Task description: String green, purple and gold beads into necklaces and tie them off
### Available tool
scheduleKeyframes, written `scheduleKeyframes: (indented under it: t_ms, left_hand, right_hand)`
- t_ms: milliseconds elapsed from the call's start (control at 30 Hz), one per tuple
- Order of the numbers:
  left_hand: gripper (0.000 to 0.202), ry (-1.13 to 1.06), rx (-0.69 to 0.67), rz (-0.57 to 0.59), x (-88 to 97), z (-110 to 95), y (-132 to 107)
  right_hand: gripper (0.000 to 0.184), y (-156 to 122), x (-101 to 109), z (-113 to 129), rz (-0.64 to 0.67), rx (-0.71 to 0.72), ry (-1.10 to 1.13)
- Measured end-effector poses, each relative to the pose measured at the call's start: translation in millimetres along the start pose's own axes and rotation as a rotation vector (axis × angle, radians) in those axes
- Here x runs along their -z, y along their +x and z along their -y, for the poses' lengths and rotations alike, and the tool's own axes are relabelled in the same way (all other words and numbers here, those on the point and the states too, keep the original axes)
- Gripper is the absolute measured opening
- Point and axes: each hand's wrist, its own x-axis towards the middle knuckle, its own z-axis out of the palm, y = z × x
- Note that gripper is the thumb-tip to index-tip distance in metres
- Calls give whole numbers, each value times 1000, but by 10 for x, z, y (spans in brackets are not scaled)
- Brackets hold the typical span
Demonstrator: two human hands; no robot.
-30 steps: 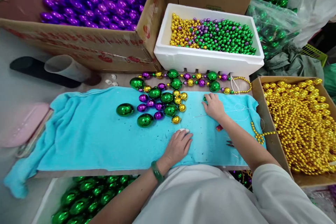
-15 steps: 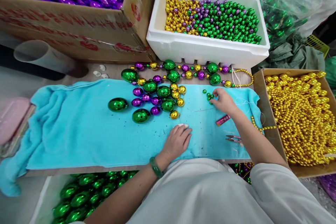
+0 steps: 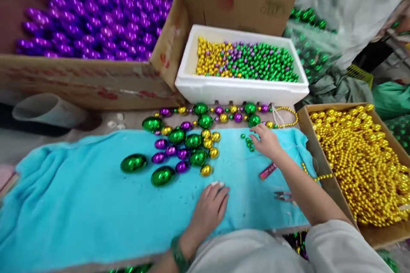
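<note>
My right hand [image 3: 267,141] reaches over the turquoise towel [image 3: 86,196], its fingers curled beside a few small green beads [image 3: 248,141]; whether it pinches one is hidden. My left hand [image 3: 209,207] rests palm-down on the towel, fingers loosely bent, holding nothing I can see. A cluster of large green, purple and gold beads [image 3: 182,147] lies left of the right hand. A strung row of beads [image 3: 224,113] runs along the towel's far edge.
A white foam box [image 3: 240,89] of small gold, purple and green beads stands behind. A cardboard box of purple beads [image 3: 86,30] sits far left, a box of gold bead strands [image 3: 361,158] on the right. Small snips [image 3: 283,196] and a pink item [image 3: 268,171] lie near my right forearm.
The camera tilted up, so everything sits lower in view. My right hand drew back slightly from the small green beads, uncovering them. The left hand stayed on the towel.
</note>
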Motion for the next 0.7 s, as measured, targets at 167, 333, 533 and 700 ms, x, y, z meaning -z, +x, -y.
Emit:
scheduleKeyframes:
  t_ms: [167,333,533,700]
  left_hand:
    - [23,40,-47,-50,-63,94,-12]
    - [25,72,-55,-60,-57,103,-35]
    - [25,54,-32,-57,-71,105,-54]
    - [24,12,4,-23,-31,57,-8]
  right_hand:
    - [28,886,792,-178,-301,-102,-168]
    - [25,1691,1231,-381,-54,-402,-328]
    - [21,2063,1162,-383,115,-424,-306]
    - [22,1913,1266,-322,56,-304,-219]
